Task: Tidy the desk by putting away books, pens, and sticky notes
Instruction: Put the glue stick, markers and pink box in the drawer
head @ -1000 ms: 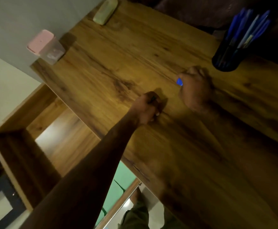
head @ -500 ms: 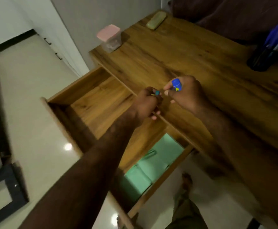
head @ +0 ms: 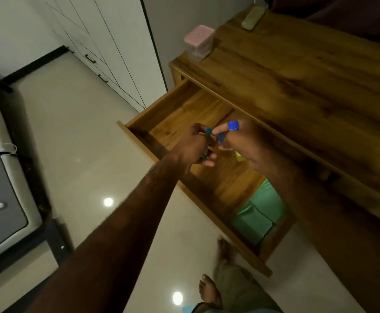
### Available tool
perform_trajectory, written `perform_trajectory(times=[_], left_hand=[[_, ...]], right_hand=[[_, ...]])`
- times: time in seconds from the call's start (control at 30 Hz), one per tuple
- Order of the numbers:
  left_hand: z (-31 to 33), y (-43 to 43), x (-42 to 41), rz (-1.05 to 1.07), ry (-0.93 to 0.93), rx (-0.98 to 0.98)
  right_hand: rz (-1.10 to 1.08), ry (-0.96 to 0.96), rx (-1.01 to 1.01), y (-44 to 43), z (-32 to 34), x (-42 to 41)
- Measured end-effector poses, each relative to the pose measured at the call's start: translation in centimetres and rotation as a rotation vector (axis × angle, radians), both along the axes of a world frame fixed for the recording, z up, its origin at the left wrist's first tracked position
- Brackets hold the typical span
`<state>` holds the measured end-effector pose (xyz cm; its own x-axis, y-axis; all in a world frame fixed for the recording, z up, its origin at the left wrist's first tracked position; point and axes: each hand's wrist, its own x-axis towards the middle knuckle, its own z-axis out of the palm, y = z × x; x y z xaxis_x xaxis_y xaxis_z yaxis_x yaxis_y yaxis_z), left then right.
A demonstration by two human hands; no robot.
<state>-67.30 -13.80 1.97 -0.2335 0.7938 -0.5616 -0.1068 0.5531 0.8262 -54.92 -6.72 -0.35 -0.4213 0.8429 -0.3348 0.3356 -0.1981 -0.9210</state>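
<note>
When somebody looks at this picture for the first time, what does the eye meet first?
The two hands meet in the middle, above the open drawer: the left hand grips a small teal thing and the right hand pinches a small blue thing, both too blurred to name. Next come the green books at the drawer's near end, and the pink-lidded box on the desk corner by the wall.

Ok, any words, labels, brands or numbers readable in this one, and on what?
None can be read.
Green books in the drawer: no print visible.
Pink-lidded container: no label visible.
Blue piece held by the right hand, teal piece held by the left hand: any marks too small, blurred.
</note>
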Motion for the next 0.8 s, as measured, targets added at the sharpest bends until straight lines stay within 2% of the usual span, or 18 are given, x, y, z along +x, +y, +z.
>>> perform_trajectory(times=[0.17,0.3,0.53,0.8], left_hand=[[-2.0,1.4,-3.9,-0.029,0.02,-0.032],[-4.0,3.7,-7.6,-0.079,0.149,-0.063],[-7.4,7.2,-13.3,-0.164,0.373,-0.202],[-12.9,10.9,-16.5,-0.046,0.28,-0.332]], right_hand=[[-0.014,0.034,-0.016,0.5,-1.9,-3.1],[-0.021,0.058,-0.095,2.3,-3.8,-6.2],[-0.006,-0.179,-0.012,4.3,-8.0,-11.4],[-0.01,-0.405,0.097,8.0,-11.9,-15.5]])
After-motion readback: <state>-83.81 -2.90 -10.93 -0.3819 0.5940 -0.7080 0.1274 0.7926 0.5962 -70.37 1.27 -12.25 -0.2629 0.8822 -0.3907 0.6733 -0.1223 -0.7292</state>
